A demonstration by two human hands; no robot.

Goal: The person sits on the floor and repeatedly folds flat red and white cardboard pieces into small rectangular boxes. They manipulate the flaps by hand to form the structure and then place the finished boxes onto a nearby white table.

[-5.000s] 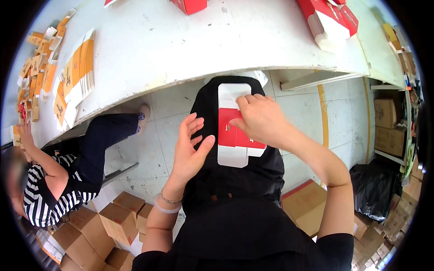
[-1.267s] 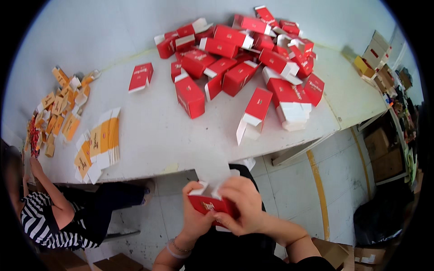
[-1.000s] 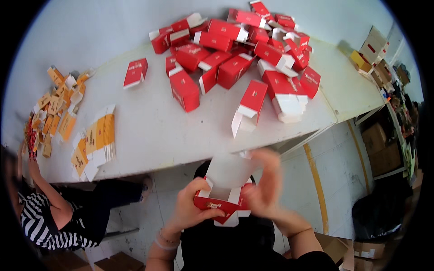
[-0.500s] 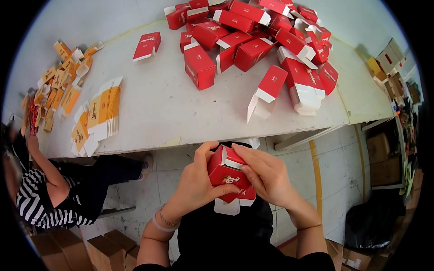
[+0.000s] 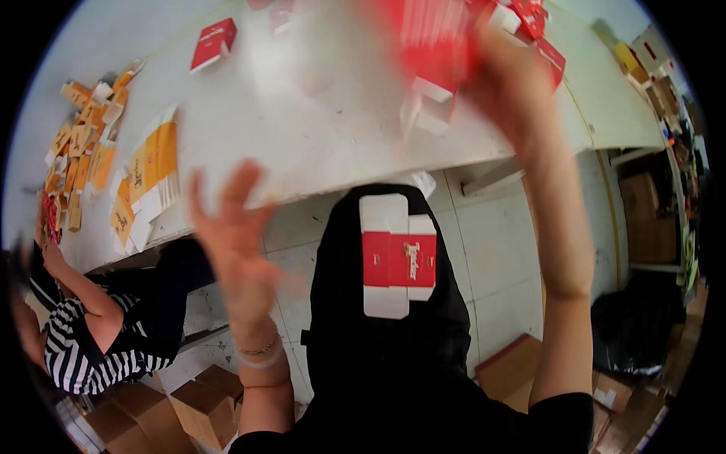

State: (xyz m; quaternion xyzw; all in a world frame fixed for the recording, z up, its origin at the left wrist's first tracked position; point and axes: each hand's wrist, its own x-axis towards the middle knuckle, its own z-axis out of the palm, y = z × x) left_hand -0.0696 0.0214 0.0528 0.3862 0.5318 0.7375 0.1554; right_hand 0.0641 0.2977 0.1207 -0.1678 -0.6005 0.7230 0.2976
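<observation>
A blurred red carton [image 5: 427, 45] is gripped by the raised right hand [image 5: 507, 87] over the white bench [image 5: 302, 129]. The left hand [image 5: 231, 234] is held open, fingers spread, empty. A flat red-and-white carton blank [image 5: 397, 257] lies on the black lap. Orange-and-white flat cartons [image 5: 147, 178] are stacked at the bench's left edge.

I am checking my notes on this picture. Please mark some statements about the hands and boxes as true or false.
1. A flat red and white box lies on the person's lap. True.
2. The left hand grips a box. False: its fingers are spread and empty.
3. The right hand is raised over the table. True.
4. Flat orange boxes lie on the table's right side. False: they lie on its left.
</observation>
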